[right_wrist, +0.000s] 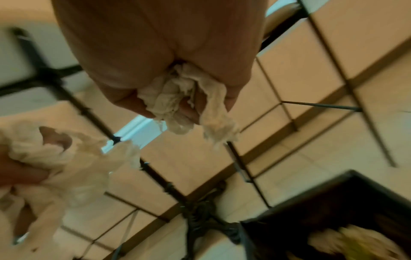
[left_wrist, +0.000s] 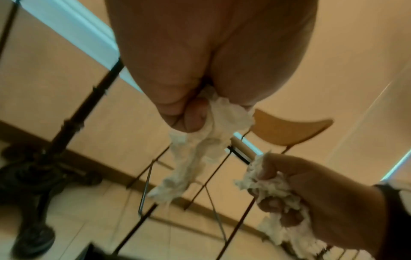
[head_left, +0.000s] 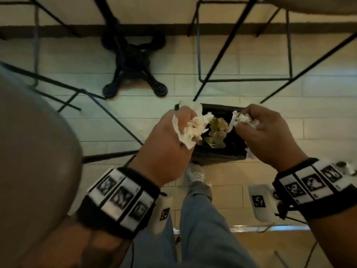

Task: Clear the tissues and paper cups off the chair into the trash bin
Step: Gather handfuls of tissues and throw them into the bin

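Right, I have both hands up over the trash bin (head_left: 218, 153), which sits on the floor tiles just ahead of my shoe. My left hand (head_left: 170, 140) is clenched round a crumpled wad of tissue (head_left: 193, 126), with a loose flap hanging out below the fingers over the bin's left edge. My right hand (head_left: 264, 134) pinches a smaller, shredded wad (head_left: 241, 119) above the right edge. Inside the bin I can see paper and greenish scraps already lying there. The chair seat (head_left: 34, 151) shows only as a blurred slab at my left, so I cannot tell what is left on it.

To drop these cleanly, I would bring both fists a little inward, over the bin's middle rather than its edges, lower them closer to the opening, then let go fully. Torn tissue drifts and clings to skin, so I would spread the fingers wide and check for shreds.
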Action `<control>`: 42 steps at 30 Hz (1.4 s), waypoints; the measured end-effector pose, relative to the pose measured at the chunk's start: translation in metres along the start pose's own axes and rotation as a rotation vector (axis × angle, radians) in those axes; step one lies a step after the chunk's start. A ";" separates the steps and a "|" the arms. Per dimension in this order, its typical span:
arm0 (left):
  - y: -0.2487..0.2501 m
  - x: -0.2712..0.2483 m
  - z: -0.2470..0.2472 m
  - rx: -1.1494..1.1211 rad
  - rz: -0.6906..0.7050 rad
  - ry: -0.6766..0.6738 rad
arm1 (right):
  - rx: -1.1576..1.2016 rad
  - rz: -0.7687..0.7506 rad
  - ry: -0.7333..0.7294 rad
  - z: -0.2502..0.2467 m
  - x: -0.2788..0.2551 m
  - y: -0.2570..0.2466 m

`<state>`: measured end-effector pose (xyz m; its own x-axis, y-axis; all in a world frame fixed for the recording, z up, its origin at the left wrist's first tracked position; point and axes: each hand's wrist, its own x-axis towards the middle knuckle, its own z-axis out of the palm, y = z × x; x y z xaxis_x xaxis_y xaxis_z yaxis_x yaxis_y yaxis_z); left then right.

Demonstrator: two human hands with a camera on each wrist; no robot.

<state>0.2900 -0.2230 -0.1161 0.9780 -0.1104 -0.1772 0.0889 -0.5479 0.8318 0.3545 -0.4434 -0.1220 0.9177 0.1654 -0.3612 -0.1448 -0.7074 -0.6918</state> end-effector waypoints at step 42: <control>-0.037 -0.056 -0.004 -0.309 -0.530 -0.036 | -0.254 0.172 -0.563 0.095 0.028 0.050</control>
<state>0.2330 -0.1933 -0.1353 0.7794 0.0805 -0.6214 0.6170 -0.2710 0.7388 0.3373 -0.4089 -0.2261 0.5442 0.3217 -0.7748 -0.1167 -0.8855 -0.4497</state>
